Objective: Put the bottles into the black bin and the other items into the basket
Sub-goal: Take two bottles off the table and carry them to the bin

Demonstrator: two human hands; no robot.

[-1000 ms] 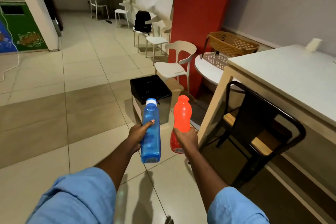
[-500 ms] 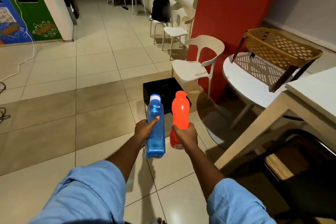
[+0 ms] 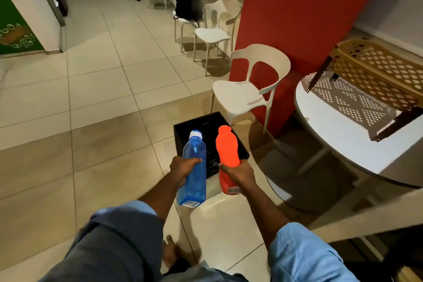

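Observation:
My left hand (image 3: 183,168) grips a blue bottle (image 3: 194,162) with a white cap around its middle. My right hand (image 3: 238,173) grips a red bottle (image 3: 226,146) near its lower half. Both bottles are upright and held side by side over the near part of the black bin (image 3: 199,122), which stands open on the floor just ahead of me. The tan lattice basket (image 3: 377,68) rests on a round white table (image 3: 332,130) at the right, its dark handles hanging down.
A white plastic chair (image 3: 247,91) stands behind the bin against a red pillar (image 3: 297,18). More white chairs and a black backpack (image 3: 188,1) line the wall farther back. A pale table edge (image 3: 370,213) crosses the lower right. Tiled floor spreads to the left.
I have walked closer to the black bin. The two bottles, still held in my hands, now hang over its near edge, and the round table with the basket has come nearer on the right.

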